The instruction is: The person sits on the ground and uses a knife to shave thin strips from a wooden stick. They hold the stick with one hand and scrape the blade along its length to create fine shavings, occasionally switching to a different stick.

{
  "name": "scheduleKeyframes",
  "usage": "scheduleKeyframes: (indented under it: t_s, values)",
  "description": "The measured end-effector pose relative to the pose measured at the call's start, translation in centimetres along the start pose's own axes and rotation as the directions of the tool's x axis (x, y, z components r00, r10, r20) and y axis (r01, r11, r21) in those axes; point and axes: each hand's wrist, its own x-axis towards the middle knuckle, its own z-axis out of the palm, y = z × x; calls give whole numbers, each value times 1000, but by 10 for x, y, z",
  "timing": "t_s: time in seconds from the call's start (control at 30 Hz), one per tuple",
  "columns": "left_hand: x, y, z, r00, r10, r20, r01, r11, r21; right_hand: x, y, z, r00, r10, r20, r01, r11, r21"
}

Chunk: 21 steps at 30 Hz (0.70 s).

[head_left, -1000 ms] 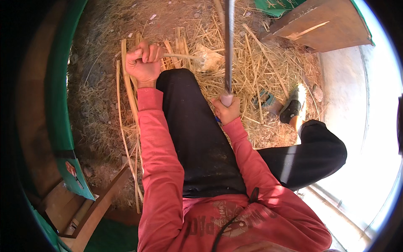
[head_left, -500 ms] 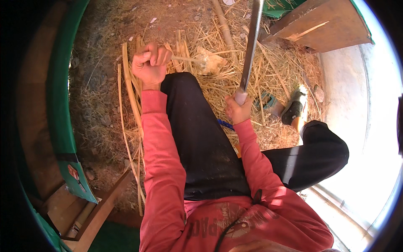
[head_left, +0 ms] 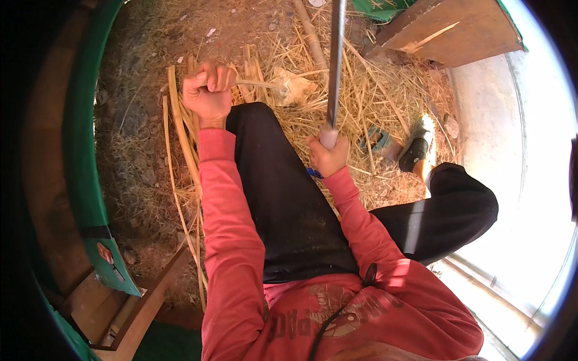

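My left hand [head_left: 209, 93] is closed beside my bent knee, its fingers wrapped round a thin pale strip of split wood or bamboo [head_left: 256, 83]. The strip sticks out to the right, its far end over a light wooden block [head_left: 294, 87] on the straw-covered ground. In my right hand [head_left: 328, 156] is the pale handle of a long machete [head_left: 336, 66], held with the blade raised and pointing away from me. The blade is apart from the strip, to its right. Its tip runs out of the top of the picture.
Longer split strips [head_left: 180, 120] lie left of my knee. Shavings [head_left: 373, 96] cover the ground around the block, with a round pole [head_left: 310, 33] behind. A brown wooden board [head_left: 448, 33] stands at the far right, a pale sheet wall [head_left: 494, 120] beside it. A wooden frame [head_left: 147, 295] is near left.
My right hand and the machete have moved a little to the left, and the blade is more upright in the picture. My left hand keeps its grip on the strip.
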Motion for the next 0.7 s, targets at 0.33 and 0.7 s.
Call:
scheduleKeyframes:
  t_s: [0.33, 0.7]
  values:
    - [-5, 7, -9, 999, -33, 35, 35, 998, -58, 8, 44, -17, 985, 108, 137, 0, 785, -620]
    - [-7, 1, 3, 926, -183, 330, 192, 981, 7, 10, 53, -27, 970, 218, 104, -122, 812, -571]
